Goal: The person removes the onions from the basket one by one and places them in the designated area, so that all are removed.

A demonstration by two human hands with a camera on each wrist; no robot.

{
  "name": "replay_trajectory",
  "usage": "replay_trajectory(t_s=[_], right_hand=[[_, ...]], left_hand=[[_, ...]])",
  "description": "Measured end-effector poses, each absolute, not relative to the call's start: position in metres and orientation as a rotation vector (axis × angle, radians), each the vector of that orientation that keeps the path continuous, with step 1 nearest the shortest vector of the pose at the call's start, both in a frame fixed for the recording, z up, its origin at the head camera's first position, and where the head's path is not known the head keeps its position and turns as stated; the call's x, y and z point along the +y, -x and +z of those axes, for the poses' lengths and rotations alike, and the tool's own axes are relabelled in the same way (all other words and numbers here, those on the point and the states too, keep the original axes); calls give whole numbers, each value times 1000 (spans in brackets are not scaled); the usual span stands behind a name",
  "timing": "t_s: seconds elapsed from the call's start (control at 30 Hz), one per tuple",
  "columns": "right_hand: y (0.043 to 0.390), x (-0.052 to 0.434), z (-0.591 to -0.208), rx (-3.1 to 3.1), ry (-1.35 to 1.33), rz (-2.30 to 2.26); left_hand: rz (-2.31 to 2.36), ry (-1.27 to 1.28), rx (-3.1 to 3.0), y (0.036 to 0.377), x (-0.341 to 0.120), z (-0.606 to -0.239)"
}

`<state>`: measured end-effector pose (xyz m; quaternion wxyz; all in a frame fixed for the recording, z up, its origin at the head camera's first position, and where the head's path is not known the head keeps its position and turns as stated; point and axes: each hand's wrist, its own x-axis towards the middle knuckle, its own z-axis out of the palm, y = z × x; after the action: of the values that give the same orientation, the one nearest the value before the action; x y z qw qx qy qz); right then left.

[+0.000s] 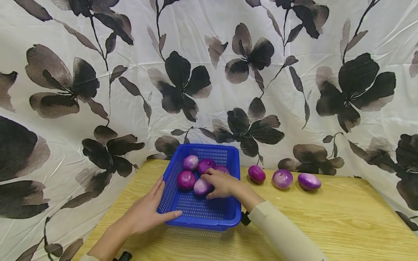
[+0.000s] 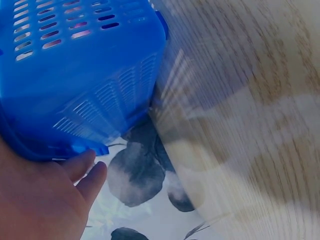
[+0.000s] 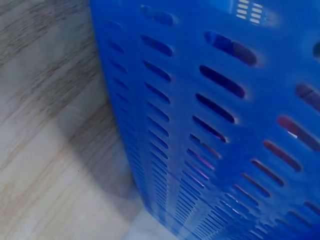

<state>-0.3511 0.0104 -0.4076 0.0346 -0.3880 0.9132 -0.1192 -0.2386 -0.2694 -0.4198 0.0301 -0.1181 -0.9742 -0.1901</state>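
- Floral cloth backdrop (image 1: 294,90): hangs behind and to both sides of the work area.
- Wooden table (image 1: 343,224): carries everything listed below.
- Blue basket (image 1: 225,214): slotted plastic, sits at the table's left-centre. In the wrist views its wall fills most of the picture.
- Left hand (image 1: 143,214): fingers straight, laid flat against the basket's near-left wall and rim; pressing, not curled round it.
- Right hand (image 1: 222,185): inside the basket, fingers bent down over a pale purple onion (image 1: 200,187). Whether it is truly gripped, cannot tell.
- Onions in basket (image 1: 186,179): about five, counting the one under the right hand, bunched toward the far end.
- Onions on table (image 1: 282,178): three in a row just right of the basket, untouched.
- Judgement: onions are split between basket and table, so the work looks partly done; direction of transfer not evident.
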Motion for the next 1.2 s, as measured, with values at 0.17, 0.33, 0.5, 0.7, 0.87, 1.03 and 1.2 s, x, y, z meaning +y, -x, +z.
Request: replay_trajectory(t_s=[0.17,0.33,0.5,0.7,0.87,1.03,1.2], right_hand=[[351,9,-408,2760,1205,-407],[350,9,-410,2747,1224,-466],[350,9,-408,2720,1245,-508],[349,9,-408,2686,1282,-521],[347,11,-408,2664,1286,-595],[343,14,-402,2667,1290,-701],[335,19,-393,2662,1304,-831]], left_hand=[[-599,364,-2999,239,-269,-419],[-597,370,-2996,239,-268,-421],[-586,368,-2993,239,-269,-421],[-589,356,-3007,239,-268,-420],[-580,356,-3012,240,-268,-420],[-574,370,-3001,240,-268,-420],[-585,372,-2995,240,-268,-420]])
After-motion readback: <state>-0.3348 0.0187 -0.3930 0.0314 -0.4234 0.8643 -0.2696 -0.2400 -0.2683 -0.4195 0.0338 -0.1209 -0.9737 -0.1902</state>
